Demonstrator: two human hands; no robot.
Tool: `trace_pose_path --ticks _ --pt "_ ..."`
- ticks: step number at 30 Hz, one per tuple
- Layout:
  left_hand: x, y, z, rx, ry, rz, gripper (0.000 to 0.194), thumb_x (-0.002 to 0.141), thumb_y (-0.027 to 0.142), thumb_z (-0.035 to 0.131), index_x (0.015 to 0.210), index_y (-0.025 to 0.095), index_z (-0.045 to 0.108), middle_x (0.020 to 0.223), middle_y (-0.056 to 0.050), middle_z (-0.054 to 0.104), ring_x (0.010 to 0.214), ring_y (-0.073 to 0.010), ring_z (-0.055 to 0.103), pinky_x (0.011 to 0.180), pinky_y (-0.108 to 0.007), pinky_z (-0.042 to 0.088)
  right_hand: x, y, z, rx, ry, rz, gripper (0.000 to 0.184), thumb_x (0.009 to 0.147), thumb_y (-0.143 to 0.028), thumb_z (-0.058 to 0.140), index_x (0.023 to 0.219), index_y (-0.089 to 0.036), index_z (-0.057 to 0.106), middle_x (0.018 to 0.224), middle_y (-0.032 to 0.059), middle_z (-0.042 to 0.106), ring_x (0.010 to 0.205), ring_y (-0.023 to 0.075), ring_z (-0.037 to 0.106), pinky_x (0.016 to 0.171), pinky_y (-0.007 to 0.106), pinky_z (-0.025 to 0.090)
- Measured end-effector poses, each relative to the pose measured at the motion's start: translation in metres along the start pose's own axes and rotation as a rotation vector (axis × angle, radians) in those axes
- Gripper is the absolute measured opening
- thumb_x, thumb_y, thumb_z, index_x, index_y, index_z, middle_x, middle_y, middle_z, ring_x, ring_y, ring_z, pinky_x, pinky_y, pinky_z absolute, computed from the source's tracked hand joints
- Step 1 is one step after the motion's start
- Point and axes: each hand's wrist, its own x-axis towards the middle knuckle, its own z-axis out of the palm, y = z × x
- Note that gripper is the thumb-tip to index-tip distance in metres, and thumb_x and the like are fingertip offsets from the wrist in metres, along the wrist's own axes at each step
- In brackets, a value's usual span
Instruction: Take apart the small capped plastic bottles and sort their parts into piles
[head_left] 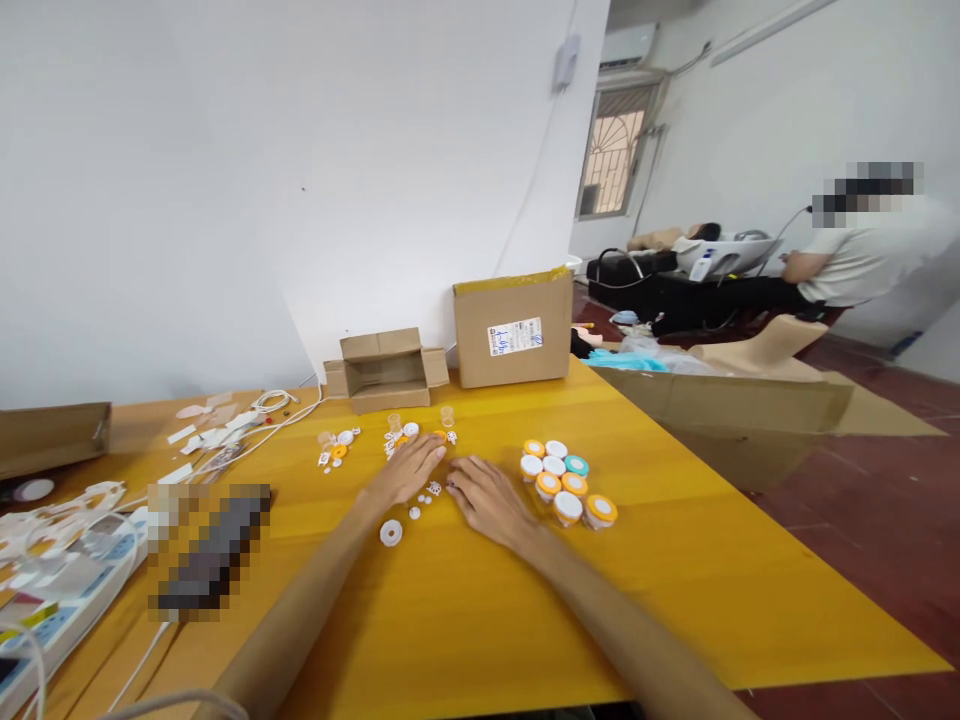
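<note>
My left hand (pixel 409 468) lies low over the table, palm down, fingers stretched out to the right above small plastic parts. An orange ring (pixel 440 437) shows just past its fingertips. Beside it, my right hand (pixel 491 503) rests palm down with fingers slightly bent and apart; what lies under them is hidden. Between the hands is a small white toothed part (pixel 433 489). Closer to me are a white disc with a centre hole (pixel 391 533) and a small white piece (pixel 415 513). A clear cup (pixel 448 416) stands behind the hands, and a white ring (pixel 410 429) lies nearby.
Several round capped pieces (pixel 553 466), with orange, white and teal tops, stand right of my hands. An open carton (pixel 386 375) and a taped box (pixel 513 335) are at the back. Left are a pixelated dark object (pixel 214 550), cables and a power strip (pixel 71 600). A person (pixel 862 250) sits far right.
</note>
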Motion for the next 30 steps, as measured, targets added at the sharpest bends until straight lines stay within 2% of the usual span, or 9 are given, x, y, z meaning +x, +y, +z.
trace_pose_path --ticks 4,7,11,15,18,20,24,26,30 --pt "-0.015 -0.001 -0.004 -0.13 0.034 -0.006 0.046 0.102 0.045 0.03 0.135 0.025 0.054 0.147 -0.005 0.052 0.14 -0.0162 0.041 0.121 -0.036 0.029 0.0 0.002 0.003 -0.048 -0.005 0.046 0.019 0.094 -0.01 0.051 0.092 -0.02 0.067 0.103 0.0091 0.067 0.096 0.0237 0.062 0.083 0.036 0.052" --pt "-0.035 -0.003 -0.008 -0.229 0.052 -0.044 0.047 0.102 0.048 0.029 0.135 0.026 0.054 0.147 -0.004 0.051 0.139 -0.0178 0.043 0.121 -0.037 0.029 0.003 0.007 0.007 -0.073 -0.011 0.117 0.021 0.092 -0.007 0.051 0.092 -0.019 0.068 0.102 0.0098 0.067 0.096 0.0241 0.063 0.082 0.035 0.052" --pt "-0.054 -0.003 -0.011 -0.313 0.044 -0.07 0.048 0.1 0.053 0.032 0.125 0.025 0.062 0.134 -0.005 0.062 0.125 -0.0214 0.055 0.115 -0.037 0.037 0.013 0.016 0.012 -0.09 -0.032 0.212 0.024 0.094 -0.01 0.048 0.089 -0.02 0.069 0.1 0.0105 0.066 0.092 0.0234 0.064 0.08 0.034 0.053" --pt "-0.062 0.0 -0.014 -0.381 0.024 -0.016 0.043 0.098 0.053 0.038 0.112 0.023 0.065 0.121 -0.006 0.068 0.116 -0.0226 0.06 0.107 -0.035 0.043 0.024 0.022 0.014 -0.106 -0.041 0.28 0.024 0.093 -0.009 0.048 0.095 -0.021 0.069 0.1 0.0102 0.066 0.089 0.0233 0.065 0.076 0.033 0.054" --pt "-0.066 0.001 -0.014 -0.419 0.018 0.016 0.032 0.096 0.048 0.048 0.108 0.022 0.063 0.116 -0.007 0.069 0.111 -0.0224 0.062 0.102 -0.035 0.045 0.023 0.021 0.011 -0.053 -0.004 0.218 0.024 0.092 -0.009 0.051 0.104 -0.02 0.068 0.107 0.0111 0.066 0.096 0.0235 0.064 0.082 0.034 0.054" --pt "-0.067 -0.001 -0.012 -0.424 0.015 0.036 0.025 0.093 0.042 0.055 0.104 0.022 0.063 0.113 -0.007 0.069 0.107 -0.022 0.063 0.1 -0.034 0.046 0.017 0.016 0.008 0.014 0.029 0.085 0.022 0.093 -0.013 0.054 0.108 -0.021 0.067 0.114 0.0106 0.064 0.104 0.0235 0.061 0.089 0.036 0.053" --pt "-0.067 -0.004 -0.008 -0.403 0.003 0.07 0.012 0.088 0.032 0.061 0.091 0.021 0.063 0.111 -0.007 0.068 0.106 -0.022 0.062 0.099 -0.035 0.045 0.003 0.006 0.006 0.082 0.023 -0.134 0.019 0.096 -0.023 0.055 0.11 -0.024 0.067 0.116 0.0091 0.063 0.107 0.0234 0.059 0.088 0.037 0.052" --pt "-0.066 -0.005 -0.006 -0.399 0.009 0.061 0.008 0.087 0.029 0.061 0.089 0.021 0.063 0.112 -0.008 0.067 0.107 -0.0222 0.061 0.099 -0.035 0.045 0.001 0.005 0.007 0.06 0.026 -0.143 0.019 0.097 -0.022 0.053 0.106 -0.023 0.069 0.113 0.0097 0.064 0.105 0.0235 0.059 0.086 0.036 0.052" --pt "-0.066 -0.005 -0.005 -0.397 -0.004 0.043 0.004 0.085 0.022 0.061 0.089 0.022 0.063 0.115 -0.007 0.066 0.109 -0.0216 0.061 0.101 -0.036 0.044 0.007 0.012 0.009 -0.051 0.028 -0.024 0.023 0.098 -0.019 0.049 0.101 -0.024 0.071 0.114 0.0103 0.064 0.102 0.0244 0.059 0.084 0.037 0.051"
